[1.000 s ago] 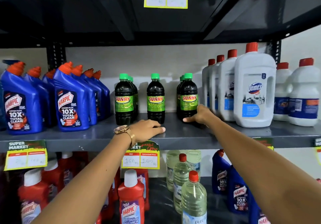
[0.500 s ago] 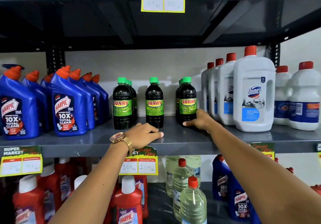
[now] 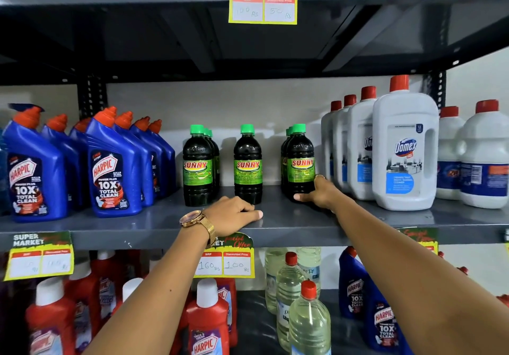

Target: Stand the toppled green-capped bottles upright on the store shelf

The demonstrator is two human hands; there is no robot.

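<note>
Where the grey shelf carried stock, green-capped bottles stood upright in three files; the rear ones were largely hidden behind the front. Left hand, wearing a watch, lay palm-down with fingers curled on the shelf, holding nothing. Right hand touched the base of the rightmost bottle; its grip could not be made out. Blue bottles were partly cut off at left.

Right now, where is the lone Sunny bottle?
Head view: lone Sunny bottle stands mid-shelf between two Sunny groups, just behind the left hand.
</note>
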